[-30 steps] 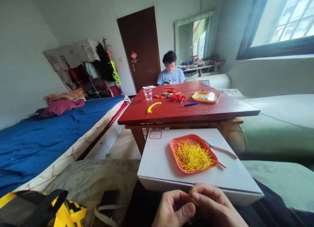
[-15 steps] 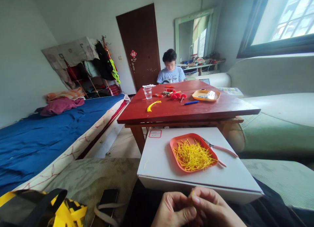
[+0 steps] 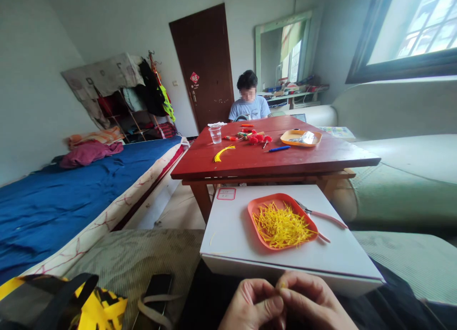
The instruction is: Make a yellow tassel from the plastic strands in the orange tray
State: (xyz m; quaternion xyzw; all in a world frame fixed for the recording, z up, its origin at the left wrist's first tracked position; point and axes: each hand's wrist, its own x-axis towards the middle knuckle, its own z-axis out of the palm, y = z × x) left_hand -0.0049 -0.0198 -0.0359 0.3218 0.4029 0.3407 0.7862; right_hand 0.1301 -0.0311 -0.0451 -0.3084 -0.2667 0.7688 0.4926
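My left hand (image 3: pixel 254 304) and my right hand (image 3: pixel 310 296) meet at the fingertips in front of the white box. A tiny yellow piece (image 3: pixel 283 285) shows between the pinched fingers of my right hand; it looks like one of the yellow strands. Closed in a pinch too, my left thumb and forefinger touch the right fingertips, and what they hold is hidden. Beyond them, an orange tray (image 3: pixel 254 205) full of short yellow strands (image 3: pixel 282 225) sits on the white box (image 3: pixel 228 225). Pliers with pink handles (image 3: pixel 330 219) lie partly behind the tray's right side.
A red table (image 3: pixel 243 165) bears a plastic cup (image 3: pixel 215 135), a yellow strand bundle (image 3: pixel 224 153), red pompom pieces (image 3: pixel 255 138), a blue pen (image 3: pixel 279 149) and a yellow tray (image 3: pixel 317 142). A person (image 3: pixel 250 106) sits behind it. A phone (image 3: pixel 159 285) lies at lower left.
My right fingers have shifted slightly around the yellow piece, and less of it sticks up above the fingertips. The tray, pliers and table things have stayed in place.
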